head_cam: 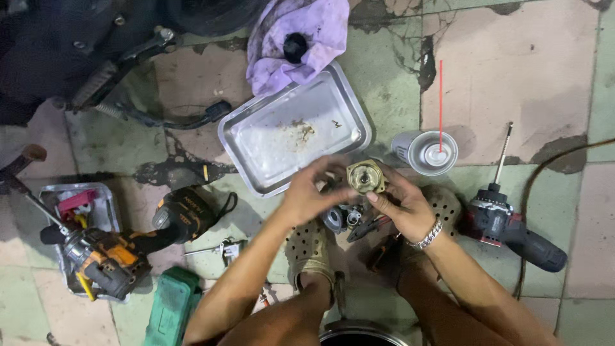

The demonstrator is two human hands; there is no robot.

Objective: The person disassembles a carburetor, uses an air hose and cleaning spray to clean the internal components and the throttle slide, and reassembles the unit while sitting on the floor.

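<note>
Both hands grasp a brass carburetor part (366, 177): left hand (309, 195) at its side, right hand (402, 206) underneath. Their fingers hide its lower half, and dark parts (346, 216) below are hard to make out

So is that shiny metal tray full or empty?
Nearly empty. The metal tray shows bare shiny bottom, with only some brownish crumbs near its middle.

left hand (311, 192) — fingers curled, gripping | right hand (400, 206) — fingers pinched shut | forearms converge
</note>
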